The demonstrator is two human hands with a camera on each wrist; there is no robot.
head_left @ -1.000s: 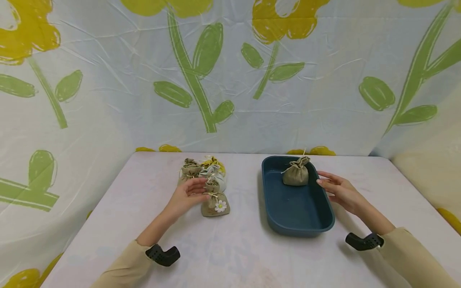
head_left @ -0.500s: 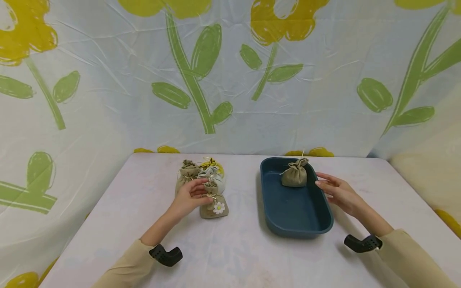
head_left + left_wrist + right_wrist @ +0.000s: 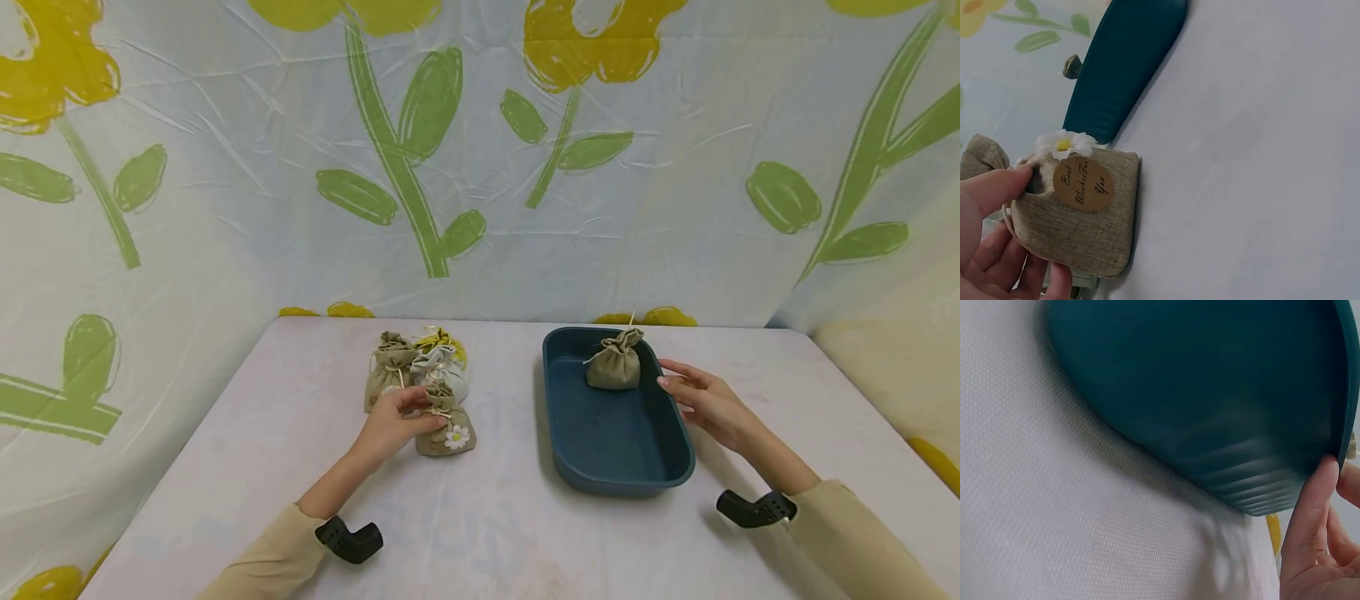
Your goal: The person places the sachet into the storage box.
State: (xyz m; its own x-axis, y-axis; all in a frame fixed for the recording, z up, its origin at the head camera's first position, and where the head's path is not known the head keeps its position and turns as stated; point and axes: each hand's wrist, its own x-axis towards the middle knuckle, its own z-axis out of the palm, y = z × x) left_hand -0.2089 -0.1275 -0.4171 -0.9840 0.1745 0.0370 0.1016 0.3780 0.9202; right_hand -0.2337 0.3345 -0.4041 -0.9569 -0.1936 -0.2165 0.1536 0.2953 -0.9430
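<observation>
My left hand (image 3: 390,425) pinches the gathered neck of a tan cloth drawstring pouch (image 3: 1079,219). Its thumb lies on the near side, with the other fingers curled behind. A white daisy and a round "Best Wishes For You" label mark this pouch. Close behind it sit another tan pouch (image 3: 390,371), a whitish pouch (image 3: 453,379) and a yellow one (image 3: 442,340), partly hidden. My right hand (image 3: 712,404) holds the right rim of a dark blue rectangular tub (image 3: 622,446), thumb at the edge. Inside the tub, toward its back, stands one tan pouch (image 3: 615,367).
Everything rests on a table with a pale cloth (image 3: 480,533). A flower-printed sheet (image 3: 480,167) hangs behind the table and along its sides. Black devices (image 3: 350,542) are strapped at both wrists. A stretch of tabletop separates the pouches from the tub.
My left hand has moved slightly right and down, and its fingers have closed on the daisy pouch's neck. The right hand and the tub have stayed in place.
</observation>
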